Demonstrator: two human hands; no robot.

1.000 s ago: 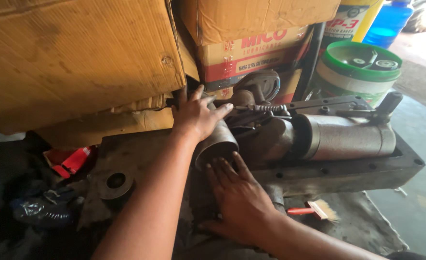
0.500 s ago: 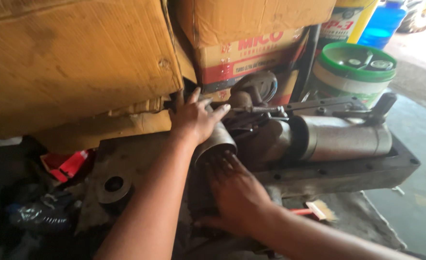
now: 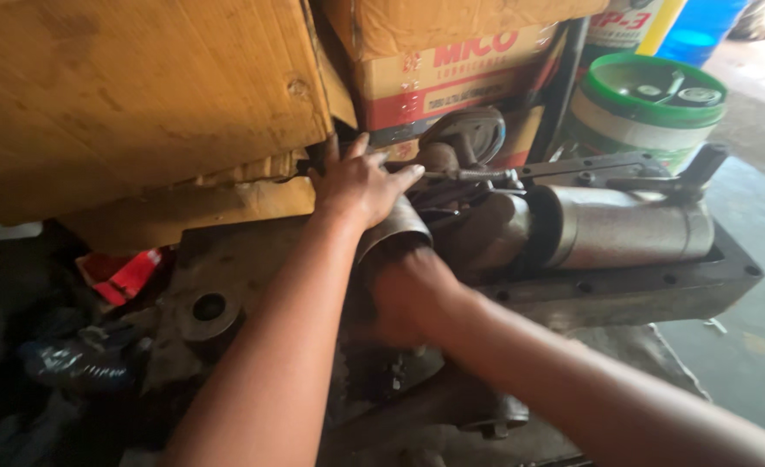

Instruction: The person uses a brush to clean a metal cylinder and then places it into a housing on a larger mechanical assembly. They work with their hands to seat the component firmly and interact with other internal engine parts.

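Grip status: left hand (image 3: 361, 183) lies open, palm down, on the short metal sleeve (image 3: 393, 227), steadying it. Right hand (image 3: 408, 290) is pushed into the sleeve's mouth at 6 o'clock; its closure cannot be told. At 3 o'clock lies a steel cylinder (image 3: 620, 227); at 1 o'clock, a green-lidded bucket (image 3: 646, 108) holding small tins.

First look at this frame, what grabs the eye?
Two bare arms cross mid-frame: the left hand rests on top of a grey metal sleeve, the right hand at its open end. To the right lies a shiny steel cylinder; behind it stands a green-lidded bucket.
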